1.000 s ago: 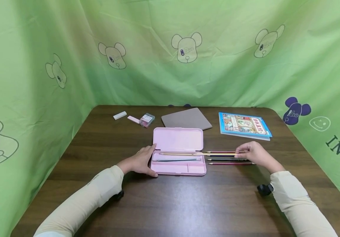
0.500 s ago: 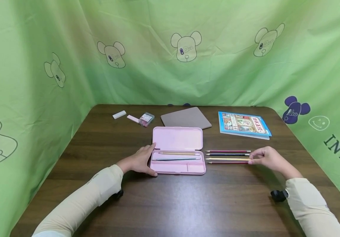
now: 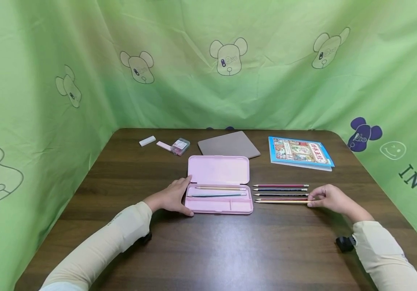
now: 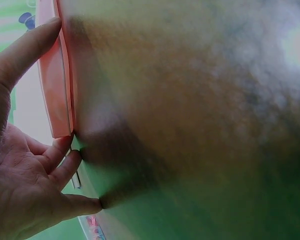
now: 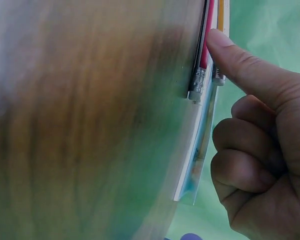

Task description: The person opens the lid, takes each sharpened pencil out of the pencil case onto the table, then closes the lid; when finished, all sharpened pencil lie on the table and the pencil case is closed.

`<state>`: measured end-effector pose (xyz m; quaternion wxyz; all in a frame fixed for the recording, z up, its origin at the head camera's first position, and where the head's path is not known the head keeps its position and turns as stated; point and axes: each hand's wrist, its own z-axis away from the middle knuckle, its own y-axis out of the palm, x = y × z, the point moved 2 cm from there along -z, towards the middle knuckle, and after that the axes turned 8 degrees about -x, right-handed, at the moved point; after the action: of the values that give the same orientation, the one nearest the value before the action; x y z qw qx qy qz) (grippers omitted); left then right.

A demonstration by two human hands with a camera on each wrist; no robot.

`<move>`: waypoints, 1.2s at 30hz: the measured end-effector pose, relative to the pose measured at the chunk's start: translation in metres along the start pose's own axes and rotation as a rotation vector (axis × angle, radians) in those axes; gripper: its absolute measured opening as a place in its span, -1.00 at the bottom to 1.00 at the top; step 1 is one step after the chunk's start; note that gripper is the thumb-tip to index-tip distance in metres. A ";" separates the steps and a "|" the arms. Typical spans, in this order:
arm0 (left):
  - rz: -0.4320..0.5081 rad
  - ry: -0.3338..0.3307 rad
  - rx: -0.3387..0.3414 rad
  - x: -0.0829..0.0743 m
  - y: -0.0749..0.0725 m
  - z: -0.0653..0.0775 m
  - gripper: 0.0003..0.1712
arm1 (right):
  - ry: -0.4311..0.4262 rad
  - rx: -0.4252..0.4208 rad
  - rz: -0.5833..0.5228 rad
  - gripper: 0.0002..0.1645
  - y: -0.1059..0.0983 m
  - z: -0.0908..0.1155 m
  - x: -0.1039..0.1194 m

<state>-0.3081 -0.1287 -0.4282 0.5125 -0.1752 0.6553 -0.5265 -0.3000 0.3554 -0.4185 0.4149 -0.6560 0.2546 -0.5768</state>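
A pink pencil case point(image 3: 218, 169) lies open on the table, with a tan pencil point(image 3: 221, 188) and a light-blue pencil point(image 3: 215, 196) in its long compartment. My left hand point(image 3: 170, 198) rests against its left end, thumb at the front corner and spread fingers towards the hinge. Between thumb and forefinger, my right hand point(image 3: 330, 201) pinches the back end of a yellow pencil point(image 3: 285, 202). That pencil lies along the front of a row of several dark and red pencils point(image 3: 281, 195), tips facing the case. In the right wrist view the other right fingers are curled into the palm.
Behind the case lies a flat grey-brown notebook-like object point(image 3: 228, 145). A blue-edged picture booklet point(image 3: 300, 152) is at the back right. To the back left are a white eraser point(image 3: 147, 141), a pink strip point(image 3: 163, 146) and a small clear box point(image 3: 180, 146). Green cloth point(image 3: 179, 101) surrounds the table.
My right hand has carried the yellow pencil from over the case's right edge rightward, then towards me, to the front of the pencil row. My left hand has stayed on the case.
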 end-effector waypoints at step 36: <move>0.022 -0.014 0.005 -0.001 0.001 -0.001 0.37 | -0.111 0.060 0.022 -0.66 0.021 -0.064 0.074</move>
<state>-0.3080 -0.1270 -0.4283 0.5233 -0.1705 0.6522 -0.5213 -0.3440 0.2681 -0.3970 0.4543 -0.6714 0.2211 -0.5422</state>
